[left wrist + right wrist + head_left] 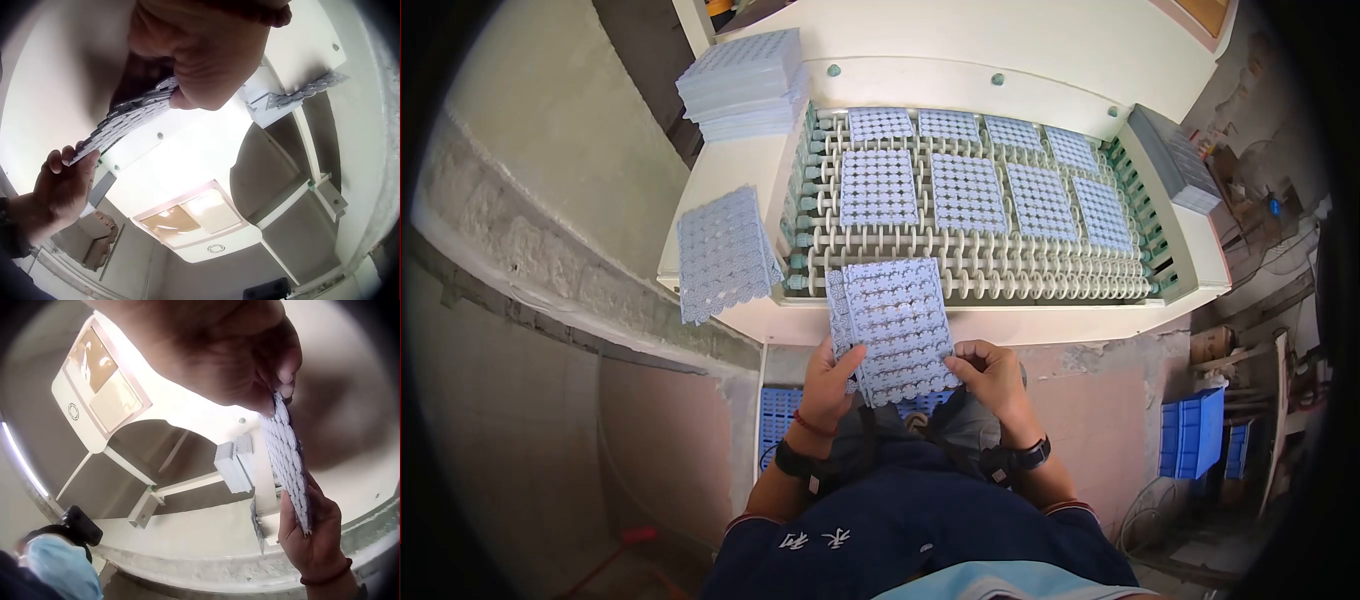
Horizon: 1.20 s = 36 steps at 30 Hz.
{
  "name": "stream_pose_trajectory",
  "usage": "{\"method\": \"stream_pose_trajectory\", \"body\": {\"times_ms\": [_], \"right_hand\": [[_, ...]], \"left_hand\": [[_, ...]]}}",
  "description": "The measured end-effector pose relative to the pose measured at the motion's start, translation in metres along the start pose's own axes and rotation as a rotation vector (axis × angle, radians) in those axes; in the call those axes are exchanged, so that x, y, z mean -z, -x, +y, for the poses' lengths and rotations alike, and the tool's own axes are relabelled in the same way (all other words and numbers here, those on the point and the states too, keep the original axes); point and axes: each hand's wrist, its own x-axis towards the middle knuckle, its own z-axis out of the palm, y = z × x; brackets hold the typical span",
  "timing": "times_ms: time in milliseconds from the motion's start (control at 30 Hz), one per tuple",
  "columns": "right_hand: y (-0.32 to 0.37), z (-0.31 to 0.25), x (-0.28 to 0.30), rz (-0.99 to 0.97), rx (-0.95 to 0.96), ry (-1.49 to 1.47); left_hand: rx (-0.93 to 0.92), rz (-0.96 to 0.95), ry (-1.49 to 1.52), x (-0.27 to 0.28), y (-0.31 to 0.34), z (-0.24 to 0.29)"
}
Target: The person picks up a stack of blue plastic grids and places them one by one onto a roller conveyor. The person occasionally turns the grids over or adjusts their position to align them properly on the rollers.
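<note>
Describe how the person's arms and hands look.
The left hand is ungloved, with a red bracelet and black strap at its wrist; the right hand likewise, with a black wristband. Short navy sleeves have red-and-white edging.

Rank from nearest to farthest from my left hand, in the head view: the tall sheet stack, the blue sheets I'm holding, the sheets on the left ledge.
1. Held blue sheets: gripped in your left hand.
2. Ledge sheets: ahead and to the left.
3. Tall stack: farther ahead, also left.

Fisheye curvature, black corners, dim margins, white panel [194, 147] glaring in wrist views
</note>
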Motion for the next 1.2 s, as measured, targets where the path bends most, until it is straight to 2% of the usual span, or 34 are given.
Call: {"method": "stream_pose_trajectory", "body": {"times_ms": [33, 100, 133, 200, 233, 300, 433, 500, 567, 633, 833, 933, 1067, 1167, 1200], "right_hand": [[0.002, -0.004, -0.001, 0.003, 0.0, 0.001], [0.007, -0.014, -0.002, 0.104, 0.216, 0.333], [0.007, -0.011, -0.003, 0.104, 0.217, 0.333], [0.008, -0.003, -0.003, 0.079, 0.107, 0.11], [0.007, -0.004, -0.001, 0.08, 0.107, 0.109], [0.002, -0.008, 0.008, -0.013, -0.129, -0.18], [-0.005, 0.009, 0.053, 0.115, -0.068, -0.335], [-0.008, 0.019, 0.077, 0.265, -0.021, -0.387], [-0.011, 0.022, 0.08, 0.3, -0.039, -0.349], [-0.013, 0.018, 0.076, 0.339, -0.06, -0.312], [-0.054, -0.016, -0.011, 0.045, -0.082, -0.326], [-0.077, -0.017, -0.032, 0.03, -0.056, -0.18], [-0.077, -0.012, -0.011, 0.109, -0.064, -0.185], [-0.07, -0.016, 0.029, 0.254, -0.052, -0.204], [-0.07, -0.014, 0.041, 0.291, -0.039, -0.127]], "left_hand": [[0.007, 0.03, -0.025, -0.001, 0.0, 0.001], [-0.016, 0.035, -0.044, -0.001, 0.0, 0.0], [-0.039, 0.043, -0.063, -0.001, 0.0, 0.0], [-0.048, 0.037, -0.044, 0.0, 0.0, -0.001], [-0.055, 0.031, -0.026, 0.0, 0.0, -0.001], [-0.015, 0.031, 0.002, -0.003, 0.004, 0.005], [0.001, 0.113, 0.074, 0.004, 0.015, 0.012], [0.01, 0.08, 0.079, 0.023, 0.025, 0.018], [0.024, 0.042, 0.083, 0.037, 0.034, 0.022], [-0.054, -0.064, 0.092, 0.038, 0.044, 0.027], [-0.065, -0.044, 0.081, 0.028, 0.053, 0.036], [-0.074, 0.002, 0.068, 0.023, 0.055, 0.038], [-0.086, 0.07, -0.039, 0.027, 0.057, 0.038], [-0.082, 0.044, 0.067, 0.026, 0.05, 0.037], [-0.073, 0.036, 0.072, 0.025, 0.046, 0.036]]}}
